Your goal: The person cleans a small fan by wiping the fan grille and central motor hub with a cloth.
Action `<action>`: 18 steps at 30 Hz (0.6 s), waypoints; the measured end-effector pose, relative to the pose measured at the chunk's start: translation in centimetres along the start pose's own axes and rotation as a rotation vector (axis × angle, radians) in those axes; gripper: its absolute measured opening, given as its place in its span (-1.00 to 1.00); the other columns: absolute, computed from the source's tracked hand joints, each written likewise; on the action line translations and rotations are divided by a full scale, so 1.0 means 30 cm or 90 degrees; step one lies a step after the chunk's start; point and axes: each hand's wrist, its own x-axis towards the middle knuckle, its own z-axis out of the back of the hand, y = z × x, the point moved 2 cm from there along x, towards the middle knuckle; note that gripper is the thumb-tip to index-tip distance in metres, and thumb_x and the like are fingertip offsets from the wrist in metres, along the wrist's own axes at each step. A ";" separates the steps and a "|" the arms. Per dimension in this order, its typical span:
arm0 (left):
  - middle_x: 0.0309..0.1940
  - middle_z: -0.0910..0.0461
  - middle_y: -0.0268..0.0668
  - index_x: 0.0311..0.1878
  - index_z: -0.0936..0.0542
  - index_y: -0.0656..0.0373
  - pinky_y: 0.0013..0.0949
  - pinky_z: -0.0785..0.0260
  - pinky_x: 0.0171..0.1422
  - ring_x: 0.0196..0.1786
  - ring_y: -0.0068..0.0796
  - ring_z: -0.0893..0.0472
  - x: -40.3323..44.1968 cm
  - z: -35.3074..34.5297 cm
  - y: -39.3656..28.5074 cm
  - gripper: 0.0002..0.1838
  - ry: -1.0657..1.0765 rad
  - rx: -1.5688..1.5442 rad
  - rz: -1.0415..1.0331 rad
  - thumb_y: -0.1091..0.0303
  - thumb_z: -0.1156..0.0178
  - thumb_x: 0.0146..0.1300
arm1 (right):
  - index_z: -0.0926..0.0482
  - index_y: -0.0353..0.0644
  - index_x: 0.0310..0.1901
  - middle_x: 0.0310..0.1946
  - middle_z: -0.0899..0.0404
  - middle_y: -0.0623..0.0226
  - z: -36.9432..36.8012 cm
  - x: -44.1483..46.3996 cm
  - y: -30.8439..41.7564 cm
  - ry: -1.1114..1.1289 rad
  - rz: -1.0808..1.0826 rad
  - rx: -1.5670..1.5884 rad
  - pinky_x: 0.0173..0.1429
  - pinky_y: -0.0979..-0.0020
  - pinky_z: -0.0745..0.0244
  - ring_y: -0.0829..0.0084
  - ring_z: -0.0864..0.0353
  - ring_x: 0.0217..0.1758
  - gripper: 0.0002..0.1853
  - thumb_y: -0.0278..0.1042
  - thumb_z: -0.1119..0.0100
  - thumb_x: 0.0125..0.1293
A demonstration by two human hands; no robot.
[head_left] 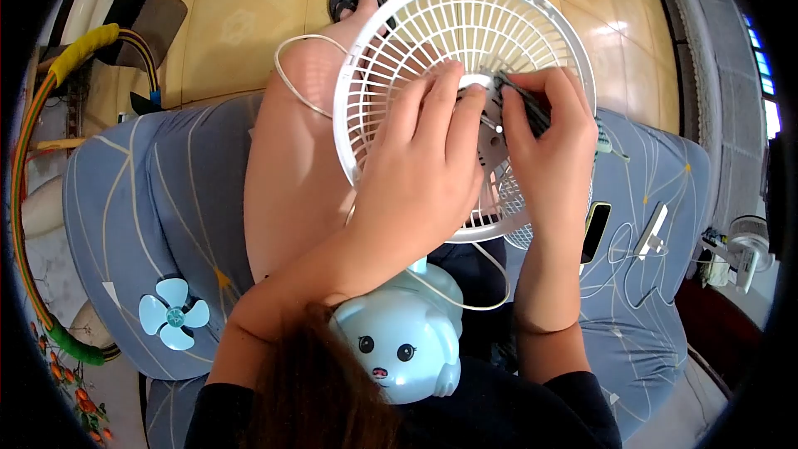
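A round white fan grille [399, 33] rests over my lap, its open side facing me. My left hand [428, 150] lies over the left part of the hub, fingers bent on the white centre piece. Right of it, my right hand [553, 120] pinches a dark grey-green cloth [532, 108] against the hub. A thin metal shaft [492, 124] sticks out between the hands. Below the grille sits the light-blue, animal-shaped fan base [407, 341], with a white cord looping beside it. The light-blue fan blade [174, 314] lies apart on the sofa at the left.
The patterned blue-grey sofa cover [199, 175] spreads to both sides. At the right are a phone [595, 233] and a white power strip [652, 231] with cables. A striped hoop [21, 191] stands at the far left. A small white fan [751, 241] is at the far right.
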 end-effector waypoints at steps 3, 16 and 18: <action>0.33 -0.49 0.09 0.28 -0.55 0.39 -0.05 -0.45 0.43 0.32 0.07 -0.51 0.001 0.000 -0.011 -0.40 -0.010 -0.017 0.005 0.46 -0.37 0.11 | -0.62 -0.36 -0.15 -0.24 -0.64 -0.03 0.033 -0.044 -0.005 0.003 -0.055 -0.025 -0.09 0.11 -0.61 -0.11 -0.69 -0.21 -0.85 -0.59 -0.36 0.29; 0.33 -0.50 0.06 0.27 -0.55 0.37 -0.07 -0.45 0.41 0.30 0.05 -0.51 -0.008 0.000 -0.024 -0.43 -0.005 -0.009 -0.017 0.47 -0.35 0.16 | -0.55 -0.29 -0.21 -0.31 -0.56 0.12 0.065 -0.218 -0.018 0.083 -0.047 -0.102 -0.27 0.12 -0.54 0.01 -0.63 -0.35 -0.84 -0.58 -0.37 0.26; 0.34 -0.50 0.07 0.28 -0.55 0.38 -0.08 -0.44 0.42 0.31 0.05 -0.51 -0.008 -0.001 -0.027 -0.42 0.000 -0.002 -0.019 0.46 -0.35 0.16 | -0.58 -0.31 -0.21 -0.31 -0.59 0.11 0.082 -0.208 -0.034 0.054 -0.037 -0.045 -0.23 0.16 -0.56 0.01 -0.65 -0.32 -0.85 -0.60 -0.38 0.25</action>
